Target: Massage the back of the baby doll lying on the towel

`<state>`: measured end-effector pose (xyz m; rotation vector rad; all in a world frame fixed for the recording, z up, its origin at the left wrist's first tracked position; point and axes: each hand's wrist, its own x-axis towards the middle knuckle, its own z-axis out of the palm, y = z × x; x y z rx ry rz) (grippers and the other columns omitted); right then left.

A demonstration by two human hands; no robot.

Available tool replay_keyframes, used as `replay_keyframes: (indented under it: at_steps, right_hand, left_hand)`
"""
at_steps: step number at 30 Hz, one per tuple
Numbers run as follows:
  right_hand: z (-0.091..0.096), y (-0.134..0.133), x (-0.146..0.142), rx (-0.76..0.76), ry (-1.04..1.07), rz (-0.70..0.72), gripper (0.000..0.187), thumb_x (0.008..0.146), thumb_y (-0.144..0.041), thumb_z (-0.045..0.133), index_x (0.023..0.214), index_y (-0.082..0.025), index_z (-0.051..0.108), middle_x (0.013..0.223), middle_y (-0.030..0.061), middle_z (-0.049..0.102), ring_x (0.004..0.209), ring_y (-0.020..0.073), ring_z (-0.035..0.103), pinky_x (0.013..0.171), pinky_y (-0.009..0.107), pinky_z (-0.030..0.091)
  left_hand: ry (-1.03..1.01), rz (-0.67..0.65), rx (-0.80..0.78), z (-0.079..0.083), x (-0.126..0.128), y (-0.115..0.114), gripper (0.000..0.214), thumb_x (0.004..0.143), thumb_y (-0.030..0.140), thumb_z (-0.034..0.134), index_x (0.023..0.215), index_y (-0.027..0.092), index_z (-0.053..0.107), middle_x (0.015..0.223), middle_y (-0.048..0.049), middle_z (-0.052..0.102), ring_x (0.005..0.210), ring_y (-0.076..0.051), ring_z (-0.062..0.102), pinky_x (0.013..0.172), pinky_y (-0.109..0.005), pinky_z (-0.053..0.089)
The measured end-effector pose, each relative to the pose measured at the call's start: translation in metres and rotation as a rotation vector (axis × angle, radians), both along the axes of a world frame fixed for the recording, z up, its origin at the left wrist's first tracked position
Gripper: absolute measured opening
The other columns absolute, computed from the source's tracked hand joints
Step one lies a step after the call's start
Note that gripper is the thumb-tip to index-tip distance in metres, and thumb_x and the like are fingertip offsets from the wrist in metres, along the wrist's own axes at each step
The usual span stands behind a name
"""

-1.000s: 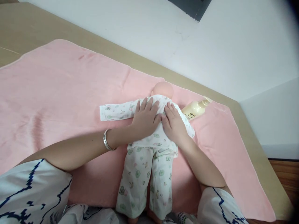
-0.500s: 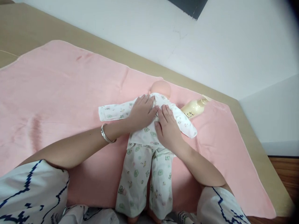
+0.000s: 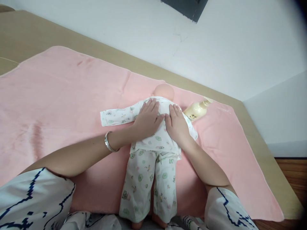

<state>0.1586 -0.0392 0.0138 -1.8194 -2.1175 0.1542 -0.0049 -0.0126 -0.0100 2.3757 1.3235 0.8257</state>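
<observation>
A baby doll (image 3: 163, 90) lies with its head at the far side and its feet toward me. It wears a white printed pajama top (image 3: 153, 142) and matching pajama pants (image 3: 139, 185). Flat on the left of the top's chest area rests my left hand (image 3: 148, 119), fingers stretched out, a silver bangle on its wrist. My right hand (image 3: 177, 124) lies flat on the right side of the top, fingers extended. The two thumbs nearly meet at the middle. One sleeve (image 3: 117, 116) spreads out to the left; the other is partly behind my right hand.
A pale yellow pump bottle (image 3: 196, 111) lies tilted beside the doll's right-hand sleeve. Beneath everything is a pink blanket (image 3: 72, 89) on a wooden table (image 3: 107, 52). A white wall (image 3: 216, 48) rises behind the table's far edge.
My right hand has shifted slightly right and upward, away from the middle of the top. My left hand stays nearly in place on the chest area.
</observation>
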Motion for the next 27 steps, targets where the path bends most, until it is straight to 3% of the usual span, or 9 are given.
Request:
replay_keyframes:
  at_steps: [4,20,24,27]
  right_hand:
    - [0.001,-0.011,-0.010,0.027,-0.084,-0.019,0.065,0.104,-0.040,0.027,0.152,0.003,0.040,0.159,0.0274,0.040,0.154,0.0379,0.030,0.125,0.057,0.027]
    - [0.003,-0.001,-0.004,-0.013,-0.021,0.044,0.063,0.102,-0.038,0.031,0.154,-0.001,0.037,0.164,0.0247,0.033,0.156,0.0343,0.024,0.127,0.055,0.021]
    - [0.013,-0.002,0.003,-0.001,0.003,0.042,0.061,0.101,-0.041,0.037,0.153,-0.010,0.039,0.164,0.0210,0.034,0.156,0.0367,0.025,0.125,0.064,0.016]
    - [0.017,-0.002,0.006,0.114,0.080,0.015,0.059,0.100,-0.040,0.039,0.155,-0.017,0.036,0.168,0.0163,0.026,0.158,0.0347,0.018,0.124,0.067,0.016]
  left_hand:
    - [-0.033,0.044,-0.003,-0.004,-0.001,0.015,0.063,0.100,0.040,0.039,0.149,0.001,0.041,0.160,-0.0244,0.038,0.154,-0.036,0.029,0.126,-0.058,0.022]
    - [-0.098,0.046,0.059,-0.011,-0.002,0.014,0.060,0.098,0.041,0.040,0.143,0.003,0.049,0.155,-0.0226,0.046,0.150,-0.034,0.037,0.125,-0.054,0.026]
    - [-0.201,0.037,0.081,-0.018,-0.005,0.015,0.054,0.101,0.040,0.033,0.141,0.010,0.053,0.153,-0.0182,0.050,0.148,-0.030,0.041,0.124,-0.055,0.029]
    - [-0.286,0.029,0.127,-0.025,-0.008,0.014,0.051,0.104,0.040,0.029,0.138,0.014,0.056,0.151,-0.0146,0.054,0.146,-0.026,0.044,0.124,-0.051,0.032]
